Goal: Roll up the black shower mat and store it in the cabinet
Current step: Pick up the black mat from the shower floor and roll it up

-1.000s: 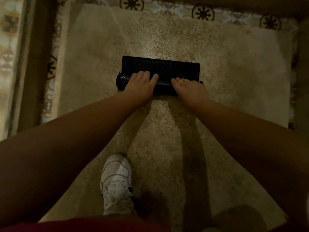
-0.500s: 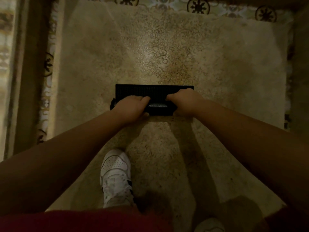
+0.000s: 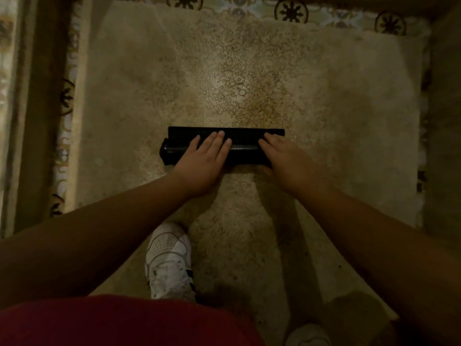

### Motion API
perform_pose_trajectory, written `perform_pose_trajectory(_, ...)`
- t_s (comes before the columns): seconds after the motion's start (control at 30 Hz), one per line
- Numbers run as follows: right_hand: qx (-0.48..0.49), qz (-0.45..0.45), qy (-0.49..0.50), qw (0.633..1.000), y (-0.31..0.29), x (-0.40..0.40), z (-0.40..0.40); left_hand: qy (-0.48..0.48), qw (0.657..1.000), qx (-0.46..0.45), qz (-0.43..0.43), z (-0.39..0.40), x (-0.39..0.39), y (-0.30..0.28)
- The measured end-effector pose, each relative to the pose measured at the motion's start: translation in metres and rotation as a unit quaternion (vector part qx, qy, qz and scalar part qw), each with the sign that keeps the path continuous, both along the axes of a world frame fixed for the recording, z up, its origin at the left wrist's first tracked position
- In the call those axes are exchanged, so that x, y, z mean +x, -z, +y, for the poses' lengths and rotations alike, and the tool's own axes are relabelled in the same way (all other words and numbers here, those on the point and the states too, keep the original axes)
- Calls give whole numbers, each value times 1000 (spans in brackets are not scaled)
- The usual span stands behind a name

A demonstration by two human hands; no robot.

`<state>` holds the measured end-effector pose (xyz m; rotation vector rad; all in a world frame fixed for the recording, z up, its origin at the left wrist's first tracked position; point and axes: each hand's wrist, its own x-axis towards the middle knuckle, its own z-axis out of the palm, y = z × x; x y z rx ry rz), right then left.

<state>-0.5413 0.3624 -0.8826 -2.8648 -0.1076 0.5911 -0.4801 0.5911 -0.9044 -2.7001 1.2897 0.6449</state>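
Black shower mat nearly rolled, mid-floor

The black shower mat (image 3: pixel 225 143) lies near the middle of the speckled stone floor (image 3: pixel 249 78), its long axis crosswise to the person; only a narrow ribbed strip remains flat on the far side of the roll. The left hand (image 3: pixel 203 162) and the right hand (image 3: pixel 287 158) both rest flat on the roll, fingers spread and not gripping, equally near. The mat looks rubbery and stiff. A white shoe (image 3: pixel 169 260) stands behind; patterned tiles (image 3: pixel 290 11) edge the floor.
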Motion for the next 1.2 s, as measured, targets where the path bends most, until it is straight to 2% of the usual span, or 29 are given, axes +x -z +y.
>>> perform_pose_trajectory(0.23,25,8,8,1000,16,25,-11,-38,999,-14,-8,-11,14,-3)
perform_pose_trajectory(0.4,41,30,-18,999,27,35,-19,-20,998,-4,-51,-5,-9,-2)
perform_pose_trajectory(0.5,12,47,-30,998,23,41,-22,-9,998,4,-58,-9,6,0)
perform_pose_trajectory(0.67,-24,-49,8,998,17,18,-26,0,1000,-5,-31,-14,44,5)
perform_pose_trajectory(0.83,3,-34,32,999,20,31,-27,-2,999,-41,1,-13,63,1)
perform_pose_trajectory(0.93,5,-35,37,999,26,36,-27,-31,993,-103,-50,5,69,-4)
perform_pose_trajectory(1.03,7,-46,37,998,31,33,-29,-76,992,-64,-83,31,66,-4)
perform_pose_trajectory(1.2,11,-19,38,999,34,45,-35,-76,992,-95,-39,38,81,-6)
